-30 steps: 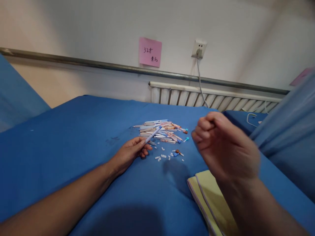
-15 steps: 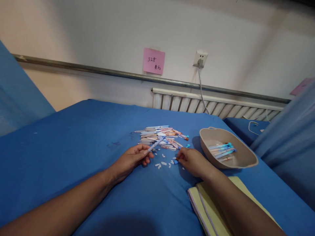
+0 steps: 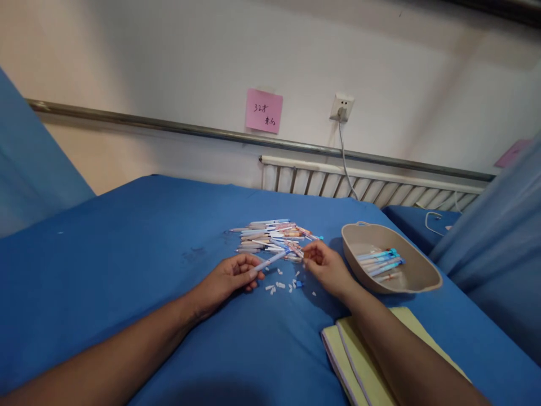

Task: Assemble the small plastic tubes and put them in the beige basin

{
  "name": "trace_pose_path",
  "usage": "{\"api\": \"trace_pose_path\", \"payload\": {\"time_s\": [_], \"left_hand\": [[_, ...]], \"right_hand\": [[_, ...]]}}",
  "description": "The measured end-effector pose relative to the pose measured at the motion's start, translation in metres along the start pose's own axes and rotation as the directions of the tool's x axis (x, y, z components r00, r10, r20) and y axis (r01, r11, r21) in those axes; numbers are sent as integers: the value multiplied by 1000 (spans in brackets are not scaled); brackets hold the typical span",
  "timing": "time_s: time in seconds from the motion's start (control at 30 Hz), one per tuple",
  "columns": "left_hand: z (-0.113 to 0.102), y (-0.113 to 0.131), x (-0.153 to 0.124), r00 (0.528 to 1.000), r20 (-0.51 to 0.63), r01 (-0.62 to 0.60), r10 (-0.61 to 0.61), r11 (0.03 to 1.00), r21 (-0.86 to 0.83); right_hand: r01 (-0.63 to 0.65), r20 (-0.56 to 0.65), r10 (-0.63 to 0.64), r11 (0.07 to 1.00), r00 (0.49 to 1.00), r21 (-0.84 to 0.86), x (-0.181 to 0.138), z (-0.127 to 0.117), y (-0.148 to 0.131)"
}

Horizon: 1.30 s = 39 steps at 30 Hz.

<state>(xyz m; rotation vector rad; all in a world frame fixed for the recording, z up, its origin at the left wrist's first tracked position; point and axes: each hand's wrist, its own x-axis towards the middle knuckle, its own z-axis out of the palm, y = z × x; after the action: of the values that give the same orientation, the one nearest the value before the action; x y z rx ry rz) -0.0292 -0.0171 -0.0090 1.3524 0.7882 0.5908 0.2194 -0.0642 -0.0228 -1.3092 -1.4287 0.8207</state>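
Note:
My left hand [image 3: 239, 273] is closed round the lower end of a pale blue pen [image 3: 273, 260], whose darker blue tip slants up to the right. Fingertips of my right hand [image 3: 327, 266] pinch a small brown piece [image 3: 306, 255], mostly covered by the fingers, just right of the pen's tip. Behind both hands lies a loose pile of pens [image 3: 264, 234] in pale blue, beige and orange-brown. Small white bits [image 3: 280, 285] and a small blue piece [image 3: 300, 284] are scattered on the blue sheet [image 3: 190, 349] between the hands.
A beige basket [image 3: 416, 265] with several blue and beige pens [image 3: 380, 261] stands at the right. A folded yellow cloth [image 3: 359, 361] lies under my right forearm. Behind the bed are a radiator [image 3: 313, 177], a metal rail [image 3: 177, 127] and a plugged-in cable [image 3: 344, 160].
My right hand has lifted away from the blue piece and moved up, with the brown piece between its fingers. The pen in my left hand has tilted lower, towards my right hand.

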Motion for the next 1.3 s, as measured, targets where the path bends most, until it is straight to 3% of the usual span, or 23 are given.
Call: {"api": "trace_pose_path", "payload": {"time_s": [0.1, 0.23, 0.87, 1.07, 1.3], "left_hand": [[1, -1, 0, 1000, 12, 3, -4, 1000, 31], [2, -1, 0, 1000, 22, 4, -5, 999, 42], [2, -3, -1, 999, 46, -6, 4, 999, 49], [6, 0, -3, 1000, 7, -6, 5, 998, 57], [6, -2, -5, 999, 25, -27, 25, 996, 84]], "right_hand": [[-52, -78, 101, 879, 992, 474, 4, 1, -4], [-43, -77, 116, 783, 990, 620, 1, 5, -14], [-47, -61, 88, 873, 994, 486, -1, 14, -15], [-28, -81, 70, 898, 994, 439, -3, 17, -12], [-22, -59, 36, 976, 998, 218, -9, 16, -12]]}}
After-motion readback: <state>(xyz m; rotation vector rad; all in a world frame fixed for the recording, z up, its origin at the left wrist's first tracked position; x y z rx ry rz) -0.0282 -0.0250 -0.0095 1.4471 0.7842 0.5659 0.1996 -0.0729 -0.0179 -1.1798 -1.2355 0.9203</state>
